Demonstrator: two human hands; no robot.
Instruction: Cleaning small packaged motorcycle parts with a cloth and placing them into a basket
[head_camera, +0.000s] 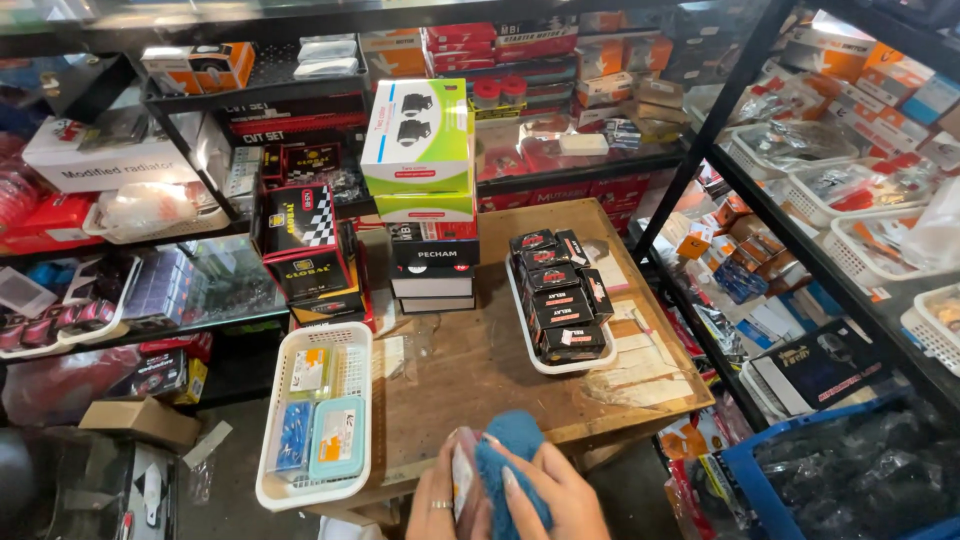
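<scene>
Together two hands (500, 495) grip one cloth (510, 460)

Both hands (505, 495) clutch blue cloth (512, 462), apparently.

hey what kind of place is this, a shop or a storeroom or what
Likely a small vehicle-parts shop or its stockroom. Metal shelves are crammed with boxed parts, a white tray of small black boxes sits on a wooden table, and white baskets hold packets.

shop, spare parts | shelves (560, 170) of boxed stock | baskets (870, 250) of packets | wooden table (470, 370)
</scene>
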